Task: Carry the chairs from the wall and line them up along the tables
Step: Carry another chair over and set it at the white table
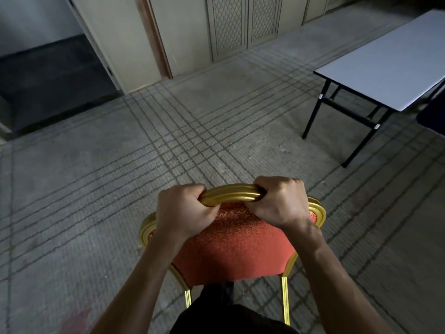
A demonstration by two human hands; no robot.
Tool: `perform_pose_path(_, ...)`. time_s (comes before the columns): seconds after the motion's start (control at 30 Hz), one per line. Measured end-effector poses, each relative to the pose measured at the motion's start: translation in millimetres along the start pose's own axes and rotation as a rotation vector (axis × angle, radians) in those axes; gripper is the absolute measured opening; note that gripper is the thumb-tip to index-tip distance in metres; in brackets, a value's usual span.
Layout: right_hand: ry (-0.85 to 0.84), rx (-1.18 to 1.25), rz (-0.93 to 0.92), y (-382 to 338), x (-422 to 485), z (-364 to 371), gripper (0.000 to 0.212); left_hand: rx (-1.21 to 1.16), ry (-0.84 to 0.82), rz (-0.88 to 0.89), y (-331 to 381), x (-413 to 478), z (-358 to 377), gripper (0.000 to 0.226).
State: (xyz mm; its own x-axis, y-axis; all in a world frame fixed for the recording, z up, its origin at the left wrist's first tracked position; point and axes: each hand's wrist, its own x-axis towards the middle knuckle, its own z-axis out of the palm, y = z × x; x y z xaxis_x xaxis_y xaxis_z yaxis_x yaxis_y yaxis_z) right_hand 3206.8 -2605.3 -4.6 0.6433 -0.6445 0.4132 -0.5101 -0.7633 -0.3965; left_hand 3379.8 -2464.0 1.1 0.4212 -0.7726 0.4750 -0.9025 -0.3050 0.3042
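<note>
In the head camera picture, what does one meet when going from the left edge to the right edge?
dark doorway → left hand → chair's gold top rail → right hand → white table

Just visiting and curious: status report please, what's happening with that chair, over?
Hands: left hand and right hand grip chair by its gold top rail. Ahead right: table. Nothing seen on carpet between.

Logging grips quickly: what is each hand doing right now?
Left hand: closed around the chair's gold top rail.
Right hand: closed around the same rail.
</note>
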Motion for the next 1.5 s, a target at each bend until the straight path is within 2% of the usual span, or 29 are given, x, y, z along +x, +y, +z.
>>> perform_pose_path(0.23,-0.011,-0.069,0.083,87.3,159.2,57.9,0.031,-0.047,-0.026,0.038,-43.5,165.0,111.5,0.042)
perform_pose_path(0.4,-0.001,-0.081,0.138,133.9,257.9,67.6,0.030,-0.084,-0.075,0.058,-54.3,281.3,159.7,0.045)
perform_pose_path(0.73,0.066,-0.037,0.182,243.9,432.0,88.8,0.025,-0.120,-0.057,0.208,-58.2,488.4,258.7,0.038)
perform_pose_path(0.97,0.038,-0.008,0.186,351.0,565.9,121.3,0.025,-0.085,-0.102,0.180,-53.8,630.1,345.5,0.040)
perform_pose_path(1.13,0.058,0.005,0.127,401.4,666.2,131.8,0.026,-0.063,-0.069,0.133,-56.3,726.5,385.7,0.041)
perform_pose_path(1.37,0.046,-0.035,0.136,461.2,807.4,175.7,0.032,-0.101,-0.064,0.127,-95.2,864.4,459.0,0.042)
perform_pose_path(1.5,0.116,-0.065,0.149,483.7,879.3,209.2,0.032,-0.126,-0.071,0.148,-128.0,935.9,503.6,0.042)
